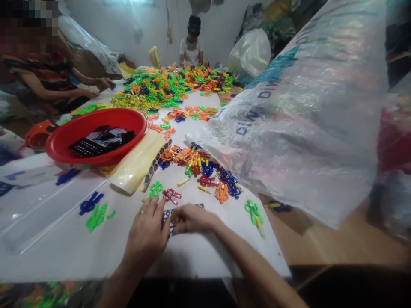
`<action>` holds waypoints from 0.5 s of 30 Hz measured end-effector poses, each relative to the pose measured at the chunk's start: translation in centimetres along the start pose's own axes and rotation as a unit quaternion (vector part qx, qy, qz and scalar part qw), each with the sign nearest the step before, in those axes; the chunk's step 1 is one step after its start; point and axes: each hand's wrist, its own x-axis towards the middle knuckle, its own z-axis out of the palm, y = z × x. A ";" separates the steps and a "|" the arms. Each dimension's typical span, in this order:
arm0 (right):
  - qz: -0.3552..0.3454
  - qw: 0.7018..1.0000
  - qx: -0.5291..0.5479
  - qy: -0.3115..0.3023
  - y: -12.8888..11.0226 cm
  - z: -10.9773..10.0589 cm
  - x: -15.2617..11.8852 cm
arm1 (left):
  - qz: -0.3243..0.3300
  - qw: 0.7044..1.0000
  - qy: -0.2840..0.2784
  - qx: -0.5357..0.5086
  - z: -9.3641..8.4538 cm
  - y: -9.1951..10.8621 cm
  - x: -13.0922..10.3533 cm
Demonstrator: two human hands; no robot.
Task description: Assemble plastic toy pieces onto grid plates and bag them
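Card (172, 231), dark with pale dots, lies on the near part of the tabletop (208, 261), between and partly beneath our hands. Our left hand (147, 231) has its fingers stretched out, thumb at the card; our right hand (192, 218) curls its fingers over it, and we cannot tell whether they pinch anything. We judge the handling of this card under way, though how much is finished is hidden. Just beyond lie a green piece (156, 189) and a red piece (171, 196), then a loose mixed pile (205, 164). To the left, a pale sheet (135, 164) leans by the red basin (93, 161), which holds similar dark cards (85, 147); whether those are finished, we cannot tell. Far off, a big heap (167, 85) of loose pieces looks like plenty left unsorted.
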 end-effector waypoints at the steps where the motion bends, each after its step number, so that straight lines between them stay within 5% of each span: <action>1: 0.034 0.999 -0.015 0.031 1.4 -2.1 1.1 | 0.005 1.000 0.010 0.003 0.1 0.0 -0.1; 4: 0.203 0.958 -0.099 0.177 4.9 -6.8 5.3 | 0.017 0.999 0.033 0.015 0.1 0.0 -0.1; 6: 0.263 0.932 -0.133 0.211 6.0 -7.9 8.1 | 0.038 0.999 0.036 0.013 0.1 0.1 -0.1; 10: 0.266 0.929 -0.188 0.175 5.4 -6.5 11.0 | 0.075 0.997 0.035 -0.005 0.0 0.3 -0.2; 15: 0.225 0.942 -0.207 0.138 4.4 -4.8 9.8 | 0.070 0.997 0.044 0.001 0.4 0.4 -0.1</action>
